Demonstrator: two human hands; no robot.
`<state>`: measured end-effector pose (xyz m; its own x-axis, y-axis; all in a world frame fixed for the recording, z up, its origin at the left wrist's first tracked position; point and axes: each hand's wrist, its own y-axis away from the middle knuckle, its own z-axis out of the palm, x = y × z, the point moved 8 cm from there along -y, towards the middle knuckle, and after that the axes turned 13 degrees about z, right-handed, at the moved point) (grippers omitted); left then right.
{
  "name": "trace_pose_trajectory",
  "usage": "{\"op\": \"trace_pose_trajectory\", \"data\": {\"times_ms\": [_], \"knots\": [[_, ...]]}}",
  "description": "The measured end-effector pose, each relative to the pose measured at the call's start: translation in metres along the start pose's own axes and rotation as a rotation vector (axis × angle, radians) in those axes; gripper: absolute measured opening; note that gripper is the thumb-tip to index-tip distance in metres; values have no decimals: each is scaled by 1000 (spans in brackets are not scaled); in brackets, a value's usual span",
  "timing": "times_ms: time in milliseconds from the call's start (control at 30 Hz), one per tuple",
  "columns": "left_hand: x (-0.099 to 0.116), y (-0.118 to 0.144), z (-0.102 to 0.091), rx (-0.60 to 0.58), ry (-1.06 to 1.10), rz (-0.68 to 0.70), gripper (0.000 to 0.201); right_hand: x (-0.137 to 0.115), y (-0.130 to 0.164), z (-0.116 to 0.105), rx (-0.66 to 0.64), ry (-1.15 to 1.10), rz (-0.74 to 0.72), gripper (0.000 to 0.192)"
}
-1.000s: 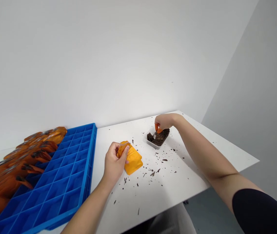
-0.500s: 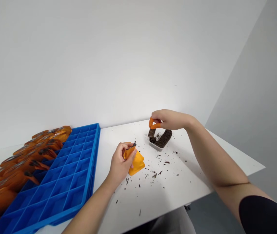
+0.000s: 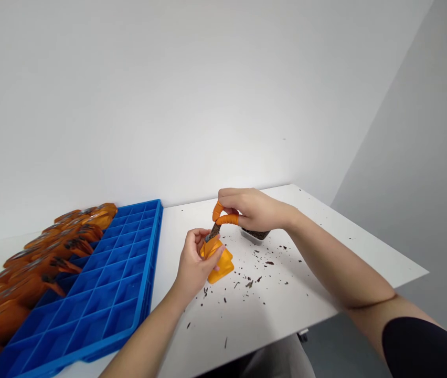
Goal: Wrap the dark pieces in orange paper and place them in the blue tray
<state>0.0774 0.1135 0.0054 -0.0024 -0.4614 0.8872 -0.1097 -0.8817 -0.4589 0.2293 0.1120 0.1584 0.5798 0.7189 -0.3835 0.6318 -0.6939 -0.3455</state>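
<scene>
The left hand (image 3: 194, 262) clasps an orange pouch (image 3: 219, 261) on the white worktop (image 3: 286, 283). The right hand (image 3: 247, 210), with orange finger cots, pinches a dark strip (image 3: 214, 231) at the pouch mouth. Best hold the mouth wide and feed the strip straight down. The strip hangs below the right grip, touching the pouch's top edge.
</scene>
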Motion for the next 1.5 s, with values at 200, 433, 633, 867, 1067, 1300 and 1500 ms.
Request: {"op": "trace_pose_trajectory", "data": {"times_ms": [200, 433, 633, 867, 1067, 1300, 1500], "knots": [[1, 0, 2, -13, 9, 4, 53, -1, -3, 7, -14, 31, 18, 15], [2, -1, 0, 11, 1, 21, 52, -1, -4, 26, -100, 42, -1, 13], [9, -3, -5, 69, -14, 56, 47, 5, -7, 29, -147, -126, -62, 19], [6, -2, -9, 71, -69, 83, 45, 5, -10, 37, -182, -129, -20, 20], [6, -1, -10, 66, -88, 116, 41, 2, -9, 37, -145, -106, -39, 20], [9, -1, -10, 113, 25, 101, 45, 1, -8, 32, -68, -61, -101, 18], [14, 0, -8, 102, 15, 115, 41, -2, -9, 39, -80, -7, -91, 10]]}}
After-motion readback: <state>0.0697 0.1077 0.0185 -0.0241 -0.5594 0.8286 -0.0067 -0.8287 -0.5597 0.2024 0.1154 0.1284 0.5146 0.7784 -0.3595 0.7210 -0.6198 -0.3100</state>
